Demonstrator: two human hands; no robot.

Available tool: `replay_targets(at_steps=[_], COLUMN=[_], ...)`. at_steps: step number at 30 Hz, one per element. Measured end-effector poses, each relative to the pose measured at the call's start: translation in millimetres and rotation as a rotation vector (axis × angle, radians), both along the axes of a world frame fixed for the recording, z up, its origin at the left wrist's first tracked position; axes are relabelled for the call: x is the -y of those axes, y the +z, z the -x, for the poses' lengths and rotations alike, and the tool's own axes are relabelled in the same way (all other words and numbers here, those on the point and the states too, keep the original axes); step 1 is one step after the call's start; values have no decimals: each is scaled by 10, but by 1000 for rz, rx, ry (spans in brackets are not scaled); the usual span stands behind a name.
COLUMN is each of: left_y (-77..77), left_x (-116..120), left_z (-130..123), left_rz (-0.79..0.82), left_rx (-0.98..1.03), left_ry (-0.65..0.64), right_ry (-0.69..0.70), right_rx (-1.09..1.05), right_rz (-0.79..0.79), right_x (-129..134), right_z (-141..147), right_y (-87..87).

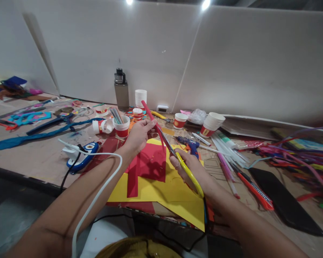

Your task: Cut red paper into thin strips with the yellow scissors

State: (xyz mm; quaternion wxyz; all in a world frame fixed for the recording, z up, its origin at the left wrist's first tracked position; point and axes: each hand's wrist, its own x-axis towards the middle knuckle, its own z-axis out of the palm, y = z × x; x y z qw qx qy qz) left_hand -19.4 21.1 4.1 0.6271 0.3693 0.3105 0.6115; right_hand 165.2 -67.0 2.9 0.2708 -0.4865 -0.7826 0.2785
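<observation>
My left hand (pixel 141 135) pinches a narrow red paper strip (pixel 150 111) above the table. Yellow-handled scissors (pixel 187 171) are gripped in my right hand (pixel 187 165), their blades pointing up and left along the strip. Whether the blades are parted is hard to make out. Below both hands lies a red paper sheet (pixel 154 168) on yellow paper (pixel 161 191). A wider red strip (pixel 132 182) rests across the red sheet's left side, over the yellow paper.
Paper cups (pixel 121 127) stand behind my left hand, one holding sticks. A bottle (pixel 121 91) is by the wall. At right lie a glue gun (pixel 190 145), a red utility knife (pixel 254 190) and a black flat object (pixel 285 200). A white cable (pixel 107 186) crosses my left forearm.
</observation>
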Motion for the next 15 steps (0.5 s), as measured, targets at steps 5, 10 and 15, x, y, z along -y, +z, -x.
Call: replay_targets(at_steps=[5,10,15], left_y=[-18,-20,-15], left_x=[-4,-8,-6], left_z=[2,2,-1], left_rz=[0,-2,13], left_rx=[0,-14,-23], left_ry=[-5,-12,-11], right_ry=[-9,-25,-21], right_rx=[12,-10,-34], right_rz=[-7,56,88], right_x=[0,14,-2], right_z=[-8,-8,-8], right_y=[-8,-10,-15])
